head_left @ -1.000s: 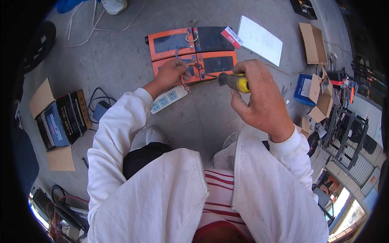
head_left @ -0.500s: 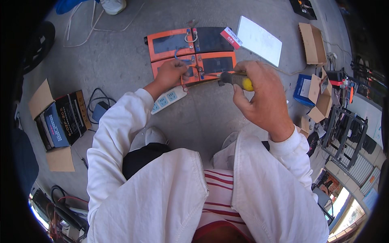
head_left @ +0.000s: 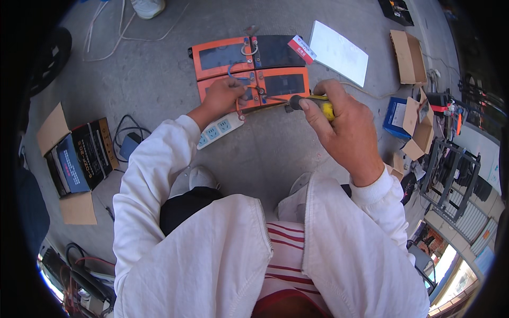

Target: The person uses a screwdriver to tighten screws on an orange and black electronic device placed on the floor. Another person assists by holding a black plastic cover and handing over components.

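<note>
Four orange-and-black blocks (head_left: 286,84) in the upper middle of the frame, set close together. Pinches an orange wire (head_left: 238,107) in the left hand (head_left: 225,96), over their lower left part. Grasps a yellow-and-black screwdriver (head_left: 297,102) in the right hand (head_left: 347,124), to their lower right, aimed left. Just below the blocks, a white power strip (head_left: 218,130).

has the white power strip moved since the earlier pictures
No. Judged against the orange-edged batteries, the white power strip shows no visible shift either way.
</note>
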A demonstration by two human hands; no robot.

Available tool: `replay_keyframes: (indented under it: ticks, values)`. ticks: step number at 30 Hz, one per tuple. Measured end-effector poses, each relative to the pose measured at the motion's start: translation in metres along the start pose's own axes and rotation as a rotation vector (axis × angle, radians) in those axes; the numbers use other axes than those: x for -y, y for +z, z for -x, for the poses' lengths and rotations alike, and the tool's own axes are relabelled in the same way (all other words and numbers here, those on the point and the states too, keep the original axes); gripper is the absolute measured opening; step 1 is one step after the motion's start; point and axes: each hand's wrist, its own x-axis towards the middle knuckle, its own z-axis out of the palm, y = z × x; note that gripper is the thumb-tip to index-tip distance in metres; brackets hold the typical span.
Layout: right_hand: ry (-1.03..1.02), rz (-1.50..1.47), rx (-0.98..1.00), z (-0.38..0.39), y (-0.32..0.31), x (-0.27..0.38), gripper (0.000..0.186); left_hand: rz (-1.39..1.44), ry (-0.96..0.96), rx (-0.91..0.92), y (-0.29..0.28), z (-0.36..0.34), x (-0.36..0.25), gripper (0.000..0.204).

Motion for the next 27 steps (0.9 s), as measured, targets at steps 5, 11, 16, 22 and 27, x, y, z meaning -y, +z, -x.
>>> replay_keyframes:
  ticks: [5, 11, 16, 22, 27]
  values:
    - [-0.207, 0.018, -0.051, 0.001, -0.002, -0.004, 0.036, -0.013, 0.014, 0.017, -0.001, -0.002, 0.002, 0.023]
    - [0.114, -0.026, 0.082, 0.001, -0.004, 0.0, 0.042, -0.02, 0.014, 0.01, -0.002, -0.002, 0.005, 0.024]
    - [-0.167, 0.07, -0.096, 0.004, 0.002, -0.004, 0.041, -0.032, 0.002, 0.017, -0.001, -0.004, 0.004, 0.025]
    - [-0.215, 0.191, -0.034, 0.001, -0.005, 0.0, 0.041, -0.029, -0.009, 0.011, -0.002, -0.002, 0.002, 0.024]
    - [-0.053, 0.084, 0.008, 0.005, -0.001, 0.003, 0.039, -0.021, -0.012, 0.018, -0.001, -0.002, 0.001, 0.024]
